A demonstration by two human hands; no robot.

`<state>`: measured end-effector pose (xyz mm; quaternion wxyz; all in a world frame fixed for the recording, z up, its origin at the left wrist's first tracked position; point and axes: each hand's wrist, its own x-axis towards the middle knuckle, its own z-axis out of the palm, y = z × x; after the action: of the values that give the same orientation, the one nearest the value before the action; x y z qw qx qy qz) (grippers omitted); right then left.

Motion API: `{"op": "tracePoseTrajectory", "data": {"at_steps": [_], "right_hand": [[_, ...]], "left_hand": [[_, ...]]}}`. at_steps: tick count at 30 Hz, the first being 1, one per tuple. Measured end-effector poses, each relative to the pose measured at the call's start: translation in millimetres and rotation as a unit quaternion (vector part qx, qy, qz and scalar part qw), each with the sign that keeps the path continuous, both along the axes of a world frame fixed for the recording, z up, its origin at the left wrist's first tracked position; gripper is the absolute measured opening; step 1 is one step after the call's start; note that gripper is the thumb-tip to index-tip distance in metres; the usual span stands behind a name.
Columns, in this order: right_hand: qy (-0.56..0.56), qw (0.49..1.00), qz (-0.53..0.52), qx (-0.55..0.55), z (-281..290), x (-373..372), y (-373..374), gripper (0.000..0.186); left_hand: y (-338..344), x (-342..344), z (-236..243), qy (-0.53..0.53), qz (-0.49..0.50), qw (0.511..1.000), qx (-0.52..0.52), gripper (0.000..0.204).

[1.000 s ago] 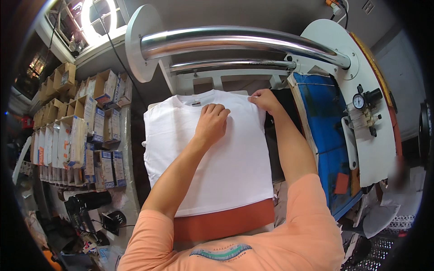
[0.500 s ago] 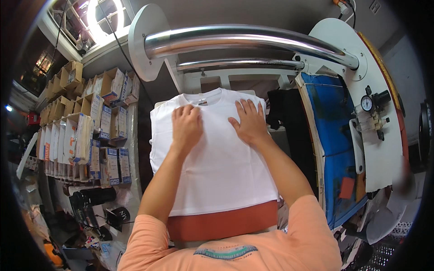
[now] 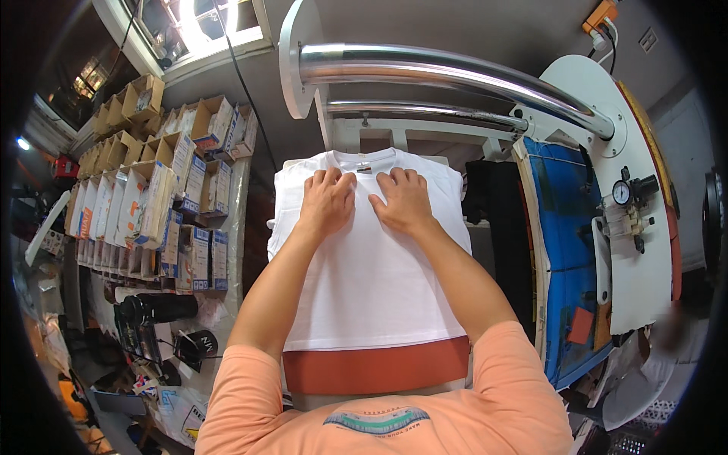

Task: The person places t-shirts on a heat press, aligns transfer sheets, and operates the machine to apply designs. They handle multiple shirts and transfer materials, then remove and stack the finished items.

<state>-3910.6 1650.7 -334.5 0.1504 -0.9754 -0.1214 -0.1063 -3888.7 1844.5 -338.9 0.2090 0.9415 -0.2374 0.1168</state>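
A white T-shirt (image 3: 356, 280) lies spread with its collar at the far end, over a reddish-brown pad (image 3: 375, 370) that shows below the hem. My left hand (image 3: 328, 202) rests on the cloth just left of the neckline, fingers bent and palm down. On the other side of the collar, my right hand (image 3: 402, 201) lies with bent fingers and its thumb held apart. Both sets of fingertips touch the shirt near the shoulders. A small dark label (image 3: 364, 170) shows inside the neck.
Thick chrome bars (image 3: 447, 72) of a white machine cross beyond the shirt. To the right are black cloth (image 3: 493, 220), a blue-covered platen (image 3: 565, 227) and a pressure gauge (image 3: 622, 192). Cardboard bins (image 3: 152, 205) and a black bottle (image 3: 155, 309) stand left. A blurred person (image 3: 644, 379) is at far right.
My hands have come closer together near the collar, and their fingers are more bent. The shirt's neck looks slightly drawn in. The whole view has shifted.
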Motion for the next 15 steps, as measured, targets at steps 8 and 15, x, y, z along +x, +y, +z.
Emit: {"op": "tracePoseTrajectory", "data": {"at_steps": [8, 15], "right_hand": [[-0.096, 0.994, 0.002, 0.056, 7, -28, -29, 0.038], [0.044, 0.981, -0.041, 0.182, 5, -292, -56, 0.037]], "left_hand": [[19, -24, 26, -0.056, -0.019, 0.997, -0.051, 0.041], [113, -289, 29, 0.082, -0.107, 0.989, -0.055, 0.033]]}}
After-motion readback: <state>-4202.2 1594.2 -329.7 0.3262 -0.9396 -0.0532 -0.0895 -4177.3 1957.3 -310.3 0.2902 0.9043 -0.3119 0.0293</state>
